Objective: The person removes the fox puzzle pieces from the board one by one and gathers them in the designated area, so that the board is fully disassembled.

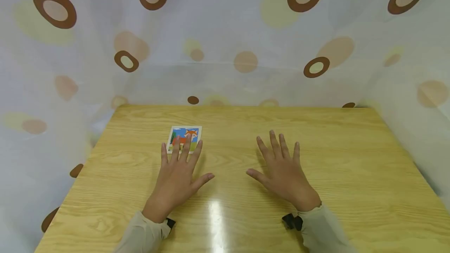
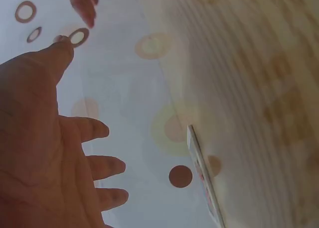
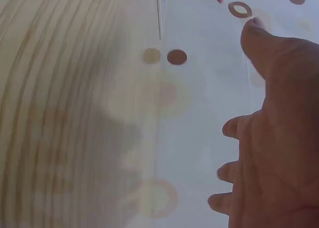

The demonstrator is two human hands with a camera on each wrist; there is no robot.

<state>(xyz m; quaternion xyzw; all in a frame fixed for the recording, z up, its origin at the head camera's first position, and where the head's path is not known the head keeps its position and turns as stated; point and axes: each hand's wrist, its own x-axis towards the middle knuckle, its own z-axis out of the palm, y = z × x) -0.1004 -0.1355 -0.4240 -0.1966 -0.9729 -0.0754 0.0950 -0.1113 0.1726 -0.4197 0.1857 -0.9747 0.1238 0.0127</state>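
Note:
My left hand point(image 1: 177, 180) hovers palm down above the wooden table, fingers spread and straight. Its fingertips overlap, in the head view, a square picture board point(image 1: 191, 143) with a white border that shows an orange fox against blue sky and green ground. The left wrist view has that board point(image 2: 203, 175) lying flat on the table, apart from the fingers. My right hand point(image 1: 283, 175) is spread the same way over the table to the right, holding nothing. In the right wrist view, the board's thin edge point(image 3: 159, 14) shows at the top.
The light wooden table point(image 1: 228, 139) spans the space under both hands. A white curtain point(image 1: 225, 30) with brown and beige dots stands along the table's back and sides. Each cuff has a dark strap piece, one by the right wrist point(image 1: 292, 221). Light glares off the table's front middle.

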